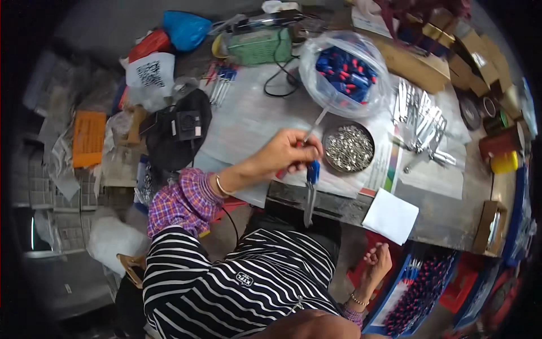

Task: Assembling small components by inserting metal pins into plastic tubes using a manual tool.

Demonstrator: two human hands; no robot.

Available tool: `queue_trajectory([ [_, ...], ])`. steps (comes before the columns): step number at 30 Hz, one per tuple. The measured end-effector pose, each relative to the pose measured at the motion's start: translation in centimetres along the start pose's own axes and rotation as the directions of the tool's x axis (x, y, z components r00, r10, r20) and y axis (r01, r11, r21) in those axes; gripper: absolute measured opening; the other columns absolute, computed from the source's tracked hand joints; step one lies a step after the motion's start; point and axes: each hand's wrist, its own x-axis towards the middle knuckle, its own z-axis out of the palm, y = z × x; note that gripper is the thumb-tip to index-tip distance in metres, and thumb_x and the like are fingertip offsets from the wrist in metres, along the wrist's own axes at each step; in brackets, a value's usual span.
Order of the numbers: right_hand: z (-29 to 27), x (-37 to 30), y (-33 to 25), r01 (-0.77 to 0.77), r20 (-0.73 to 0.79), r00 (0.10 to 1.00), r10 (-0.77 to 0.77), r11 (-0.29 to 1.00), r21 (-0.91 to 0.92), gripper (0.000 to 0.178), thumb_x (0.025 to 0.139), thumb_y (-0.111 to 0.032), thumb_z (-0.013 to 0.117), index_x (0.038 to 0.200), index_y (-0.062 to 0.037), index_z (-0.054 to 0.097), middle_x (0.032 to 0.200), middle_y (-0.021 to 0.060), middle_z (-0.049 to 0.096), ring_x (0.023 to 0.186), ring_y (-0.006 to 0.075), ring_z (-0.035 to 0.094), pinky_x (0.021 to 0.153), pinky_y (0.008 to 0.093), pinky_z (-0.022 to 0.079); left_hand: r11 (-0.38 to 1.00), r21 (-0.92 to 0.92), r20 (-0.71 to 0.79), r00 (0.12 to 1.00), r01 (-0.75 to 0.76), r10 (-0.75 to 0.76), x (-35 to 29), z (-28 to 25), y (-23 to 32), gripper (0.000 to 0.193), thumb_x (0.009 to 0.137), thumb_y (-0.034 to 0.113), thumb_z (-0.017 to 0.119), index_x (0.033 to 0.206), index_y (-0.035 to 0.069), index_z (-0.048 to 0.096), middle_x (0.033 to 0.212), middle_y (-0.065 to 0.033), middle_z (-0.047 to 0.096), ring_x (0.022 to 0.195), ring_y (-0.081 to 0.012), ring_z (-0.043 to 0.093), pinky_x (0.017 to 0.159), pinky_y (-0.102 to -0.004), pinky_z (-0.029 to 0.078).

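My left hand is closed around a thin tool with a straight metal shaft, which slants up and right toward a plastic bag. A bit of red shows below these fingers. Just under the fingertips, at the table's front edge, is a blue-handled tool with a long metal part pointing down; whether the fingers touch it I cannot tell. Right of the hand stands a round tin full of small metal pieces. My right hand is low, below the table edge near a white folded paper, its fingers curled; any held thing is hidden.
Behind the tin sits a clear bag of blue-and-red handles. Metal parts lie in a pile at the right, with tape rolls and cartons beyond. A blue bin of blue-and-red tools stands below right. A black cable loops at the back.
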Motion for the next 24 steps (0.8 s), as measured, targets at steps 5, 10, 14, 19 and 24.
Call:
queue_trajectory([
  [5, 0.0, 0.2, 0.6, 0.007, 0.057, 0.998, -0.006, 1.0, -0.015, 0.026, 0.091, -0.028, 0.057, 0.085, -0.0028, 0.059, 0.062, 0.0024, 0.055, 0.048, 0.0072, 0.051, 0.044, 0.0181, 0.043, 0.976, 0.15, -0.324, 0.925, -0.156, 0.197, -0.4, -7.5, 3.5, 0.01, 0.087, 0.013, 0.058, 0.093, 0.007, 0.063, 0.078, -0.0004, 0.063, 0.05, 0.0001, 0.049, 0.04, -0.0125, 0.035],
  [10, 0.3, 0.1, 0.6, -0.011, 0.071, 0.997, 0.015, 0.999, -0.053, 0.023, 0.09, -0.026, 0.058, 0.086, -0.0026, 0.06, 0.063, 0.0021, 0.056, 0.049, 0.0072, 0.052, 0.044, 0.0177, 0.044, 0.87, 0.475, -0.513, 0.762, -0.132, 0.395, 0.2, -16.8, 7.5, 0.014, 0.086, 0.014, 0.059, 0.095, 0.004, 0.064, 0.075, -0.0007, 0.063, 0.049, -0.002, 0.048, 0.041, -0.0154, 0.035],
  [14, 0.1, 0.2, 0.9, -0.009, 0.061, 0.998, 0.014, 0.997, -0.073, 0.022, 0.09, -0.024, 0.059, 0.087, -0.0023, 0.06, 0.064, 0.0025, 0.057, 0.049, 0.0075, 0.052, 0.044, 0.0175, 0.044, 0.823, 0.568, -0.625, 0.666, 0.031, 0.407, 1.9, -24.6, 8.8, 0.016, 0.085, 0.014, 0.061, 0.095, 0.003, 0.064, 0.068, -0.0001, 0.059, 0.045, -0.0048, 0.046, 0.039, -0.0187, 0.035],
  [19, 0.3, -0.2, 0.5, -0.001, 0.076, 0.997, 0.005, 0.998, -0.061, 0.021, 0.089, -0.022, 0.06, 0.088, -0.0016, 0.06, 0.066, 0.0036, 0.059, 0.049, 0.0079, 0.053, 0.043, 0.0177, 0.044, 0.819, 0.557, -0.679, 0.643, 0.138, 0.354, 3.1, -29.2, 8.3, 0.015, 0.083, 0.014, 0.063, 0.093, 0.003, 0.065, 0.062, 0.0014, 0.056, 0.046, -0.0051, 0.045, 0.038, -0.0208, 0.033],
  [24, 0.2, 0.3, 0.8, -0.017, 0.08, 0.997, 0.021, 0.998, -0.06, 0.02, 0.089, -0.022, 0.06, 0.087, -0.0013, 0.06, 0.066, 0.0039, 0.059, 0.049, 0.0081, 0.053, 0.043, 0.0177, 0.044, 0.741, 0.636, -0.65, 0.666, 0.213, 0.366, 4.8, -31.7, 7.0, 0.014, 0.078, 0.015, 0.066, 0.084, 0.003, 0.067, 0.056, -0.0007, 0.055, 0.043, -0.0084, 0.048, 0.038, -0.025, 0.035],
])
